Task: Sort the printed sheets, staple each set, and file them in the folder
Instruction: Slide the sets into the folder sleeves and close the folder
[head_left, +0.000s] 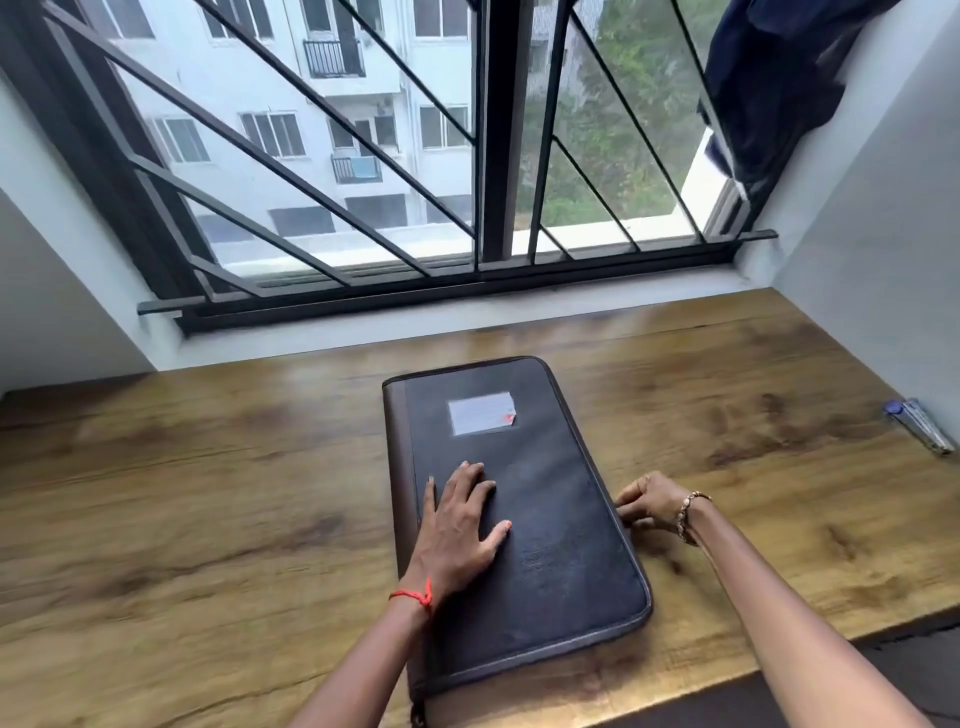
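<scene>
A dark zippered folder (550, 467) with a brown spine and a pale label lies closed on the wooden desk (208, 493), in the middle of the view. My left hand (460, 525) lies flat on its cover with the fingers spread. My right hand (649, 504) is at the folder's right edge, its fingers curled and pinching something small there, likely the zipper pull. No printed sheets are in view.
A stapler (922, 423) with a blue end lies at the desk's far right, near the wall. A barred window (483, 156) runs along the back of the desk. Dark blue cloth (779, 78) hangs at the upper right.
</scene>
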